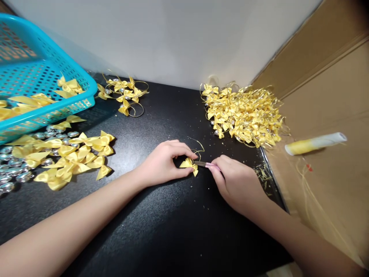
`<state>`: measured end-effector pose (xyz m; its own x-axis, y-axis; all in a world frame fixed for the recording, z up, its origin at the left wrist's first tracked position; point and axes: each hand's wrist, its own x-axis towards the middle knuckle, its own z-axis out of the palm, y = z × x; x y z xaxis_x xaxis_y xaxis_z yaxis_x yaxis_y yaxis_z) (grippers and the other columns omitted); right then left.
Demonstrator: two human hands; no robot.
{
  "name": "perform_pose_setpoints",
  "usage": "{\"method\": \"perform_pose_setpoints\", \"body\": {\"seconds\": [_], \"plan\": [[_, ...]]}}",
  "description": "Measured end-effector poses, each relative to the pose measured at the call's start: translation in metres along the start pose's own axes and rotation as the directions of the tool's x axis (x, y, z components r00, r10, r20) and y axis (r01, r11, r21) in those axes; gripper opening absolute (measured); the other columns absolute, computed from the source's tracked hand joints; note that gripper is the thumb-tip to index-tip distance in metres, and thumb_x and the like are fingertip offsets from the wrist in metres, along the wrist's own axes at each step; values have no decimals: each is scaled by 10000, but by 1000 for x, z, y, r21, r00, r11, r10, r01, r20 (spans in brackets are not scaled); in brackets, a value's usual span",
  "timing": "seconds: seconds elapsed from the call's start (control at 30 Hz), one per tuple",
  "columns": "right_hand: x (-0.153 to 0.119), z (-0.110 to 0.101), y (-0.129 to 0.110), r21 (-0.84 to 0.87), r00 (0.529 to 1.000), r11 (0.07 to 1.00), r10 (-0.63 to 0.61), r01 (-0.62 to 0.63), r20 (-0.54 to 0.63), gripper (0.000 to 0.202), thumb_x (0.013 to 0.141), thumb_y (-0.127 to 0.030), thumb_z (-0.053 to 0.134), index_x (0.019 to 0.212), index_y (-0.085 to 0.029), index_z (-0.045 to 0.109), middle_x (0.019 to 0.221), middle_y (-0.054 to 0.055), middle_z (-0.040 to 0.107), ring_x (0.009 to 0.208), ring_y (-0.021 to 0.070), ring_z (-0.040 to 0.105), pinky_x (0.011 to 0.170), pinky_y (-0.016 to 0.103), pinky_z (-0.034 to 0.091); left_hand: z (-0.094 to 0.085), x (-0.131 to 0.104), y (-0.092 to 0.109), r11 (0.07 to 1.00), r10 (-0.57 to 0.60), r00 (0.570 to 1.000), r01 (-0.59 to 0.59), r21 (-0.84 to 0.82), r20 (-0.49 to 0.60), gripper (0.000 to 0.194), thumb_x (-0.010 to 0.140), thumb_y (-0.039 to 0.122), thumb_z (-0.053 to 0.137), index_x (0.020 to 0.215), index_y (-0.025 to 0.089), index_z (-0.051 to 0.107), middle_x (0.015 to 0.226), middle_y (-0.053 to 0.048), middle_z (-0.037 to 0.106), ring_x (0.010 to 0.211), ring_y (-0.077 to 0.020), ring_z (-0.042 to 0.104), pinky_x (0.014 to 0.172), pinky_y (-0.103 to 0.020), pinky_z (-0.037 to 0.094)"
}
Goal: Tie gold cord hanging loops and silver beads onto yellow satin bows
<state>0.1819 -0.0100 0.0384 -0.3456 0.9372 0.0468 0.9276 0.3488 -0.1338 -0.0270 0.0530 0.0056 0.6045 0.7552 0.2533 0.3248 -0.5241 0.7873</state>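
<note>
My left hand (pixel 164 161) pinches a yellow ribbon bow (pixel 186 164) between thumb and forefinger, low over the black table. A loop of thin gold cord (pixel 200 148) rises from the bow. In my right hand (pixel 235 181) is a slim pink-handled tool (pixel 208 164) with a metal end, which looks like small scissors; the fingers cover most of its handle. Its metal tip meets the bow's right side, beside my left fingertips. Whether the blades are apart cannot be made out.
At the left, a blue basket (pixel 93 90) holds bows, with loose bows (pixel 77 157) and silver beads (pixel 24 176) before it. Finished-looking looped bows (pixel 125 92) lie behind; a large heap (pixel 245 115) sits back right. Cord scraps (pixel 263 173) and a yellow-white tube (pixel 315 143) are right, near cardboard (pixel 331 96).
</note>
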Motion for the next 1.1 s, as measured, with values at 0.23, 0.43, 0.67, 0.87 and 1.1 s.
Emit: {"method": "perform_pose_setpoints", "body": {"seconds": [0.23,0.43,0.67,0.87,1.1], "plan": [[2,2,1,-11,1000,1000,-5,4,-29,339,986,-277,407,770,-167,644,746,47,677,672,164,621,603,277,366,1,0,-1,1000,3,1000,-3,-6,0,204,734,160,722,934,197,734,908,-31,765,838,-188,676,803,-329,507],[0,-9,0,40,999,998,51,-51,7,319,978,-293,407,801,-178,646,775,41,686,676,172,635,606,279,396,1,0,-1,1000,10,1000,-10,-4,-2,219,740,184,731,959,189,726,922,-34,757,857,-187,668,804,-316,499],[-49,-13,75,31,890,912,405,-408,-210,318,950,-392,420,1054,-187,640,970,97,727,842,247,674,690,326,472,-4,-4,-1,994,-71,953,91,54,-293,156,827,242,600,918,181,710,886,-51,733,747,-182,605,676,-308,475],[-92,7,135,-280,829,787,471,-549,-301,430,950,-455,370,1006,-164,681,879,142,696,789,295,613,688,395,464,-5,-1,-4,859,-203,874,375,349,-442,191,828,279,585,960,190,691,1111,-107,664,1028,-307,541,876,-468,417],[-104,19,151,-254,833,811,433,-526,-345,426,936,-447,401,1061,-167,697,929,145,624,858,308,579,760,433,470,2,-5,7,865,-239,947,309,395,-217,227,851,394,590,816,187,677,853,-58,687,850,-245,581,783,-400,407]]}}
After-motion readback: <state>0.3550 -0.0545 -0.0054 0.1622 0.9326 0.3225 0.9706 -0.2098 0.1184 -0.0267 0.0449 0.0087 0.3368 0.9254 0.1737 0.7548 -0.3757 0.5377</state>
